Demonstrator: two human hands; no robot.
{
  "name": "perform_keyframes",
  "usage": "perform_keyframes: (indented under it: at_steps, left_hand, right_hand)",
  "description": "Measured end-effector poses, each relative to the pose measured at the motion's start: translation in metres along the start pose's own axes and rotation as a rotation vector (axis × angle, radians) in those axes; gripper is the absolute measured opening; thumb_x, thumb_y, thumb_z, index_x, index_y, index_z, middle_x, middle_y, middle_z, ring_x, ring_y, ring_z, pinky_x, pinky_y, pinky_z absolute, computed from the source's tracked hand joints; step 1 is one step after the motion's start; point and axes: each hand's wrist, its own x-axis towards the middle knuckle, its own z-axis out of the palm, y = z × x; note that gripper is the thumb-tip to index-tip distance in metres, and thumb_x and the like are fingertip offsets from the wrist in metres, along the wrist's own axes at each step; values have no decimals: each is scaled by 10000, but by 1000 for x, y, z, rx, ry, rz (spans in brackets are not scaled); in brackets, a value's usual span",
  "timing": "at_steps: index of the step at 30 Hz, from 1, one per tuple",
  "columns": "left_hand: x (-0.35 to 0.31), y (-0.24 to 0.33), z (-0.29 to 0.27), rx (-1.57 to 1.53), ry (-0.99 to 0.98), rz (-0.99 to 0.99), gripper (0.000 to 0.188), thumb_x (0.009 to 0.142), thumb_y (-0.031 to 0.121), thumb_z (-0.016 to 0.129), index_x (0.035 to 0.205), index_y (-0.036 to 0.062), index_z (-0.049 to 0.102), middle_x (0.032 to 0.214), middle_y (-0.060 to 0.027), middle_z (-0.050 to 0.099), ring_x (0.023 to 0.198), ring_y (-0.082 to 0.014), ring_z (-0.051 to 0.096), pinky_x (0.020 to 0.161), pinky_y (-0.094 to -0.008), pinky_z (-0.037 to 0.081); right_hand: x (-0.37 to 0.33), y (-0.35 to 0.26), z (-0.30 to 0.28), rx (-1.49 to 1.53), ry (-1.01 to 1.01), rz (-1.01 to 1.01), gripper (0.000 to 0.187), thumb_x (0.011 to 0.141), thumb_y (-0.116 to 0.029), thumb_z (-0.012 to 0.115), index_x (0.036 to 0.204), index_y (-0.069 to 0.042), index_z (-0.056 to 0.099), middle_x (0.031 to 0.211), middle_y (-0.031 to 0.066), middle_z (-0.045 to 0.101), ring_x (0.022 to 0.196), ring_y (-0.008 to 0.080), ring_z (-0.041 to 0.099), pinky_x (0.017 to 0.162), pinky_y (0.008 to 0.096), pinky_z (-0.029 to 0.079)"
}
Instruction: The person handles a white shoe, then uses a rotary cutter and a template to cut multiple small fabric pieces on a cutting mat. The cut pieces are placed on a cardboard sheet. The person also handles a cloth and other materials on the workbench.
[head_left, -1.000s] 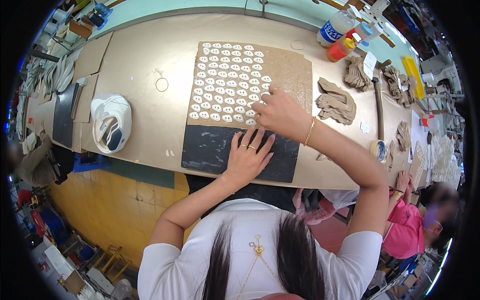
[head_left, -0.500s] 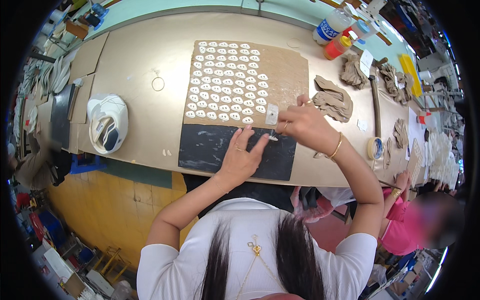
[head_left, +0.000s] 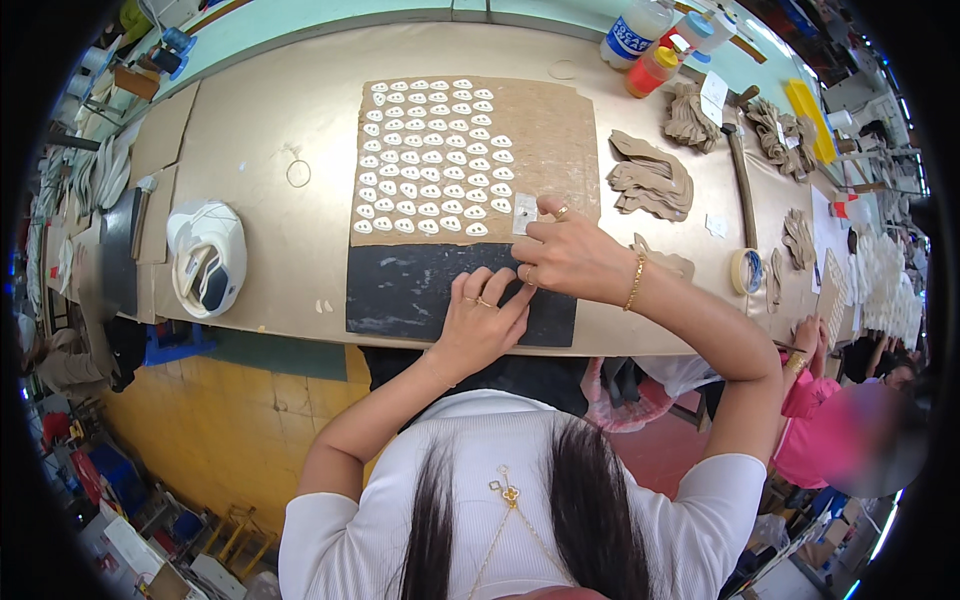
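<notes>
Pieces (head_left: 431, 174) lie on cardboard (head_left: 545, 130) behind a board (head_left: 400, 295), right of a shoe (head_left: 208, 238)

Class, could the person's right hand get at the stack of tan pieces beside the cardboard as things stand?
Probably yes: the stack of tan pieces lies uncovered, close to the right hand, and nothing visible stands between them.

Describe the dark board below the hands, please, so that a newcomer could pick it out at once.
On the pale gold table, find the brown sheet dotted with white pieces. The dark board lies along its near edge, partly hidden by the left hand and right hand. Unlike the sheet, it is nearly black, pale-smudged and without rows of pieces.
</notes>
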Motion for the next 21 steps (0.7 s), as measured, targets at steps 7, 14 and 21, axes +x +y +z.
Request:
perform_keyframes:
  at_steps: [7,14,21]
  left_hand:
    - [7,3,2,91,-24,-8,375,792,216,743,1150,129,676,1216,-76,506,1133,-288,443,955,-459,355]
    - [14,6,-1,41,-14,-23,358,800,211,739,1136,106,673,1199,-87,514,1127,-297,454,947,-455,357]
    - [6,3,2,-84,-16,-31,451,810,184,735,1236,98,615,1207,-104,510,1131,-309,466,941,-464,365]
  right_hand:
    - [-4,-4,-1,-57,-34,96,91,766,-176,685,855,-173,708,841,-32,570,849,160,607,1038,467,399]
    - [-62,46,-2,67,308,889,362,741,-90,784,1083,-118,668,985,67,604,924,276,619,886,402,462]
    - [-122,86,51,2,419,1092,212,776,-115,782,987,-111,763,992,60,618,858,256,629,773,387,496]
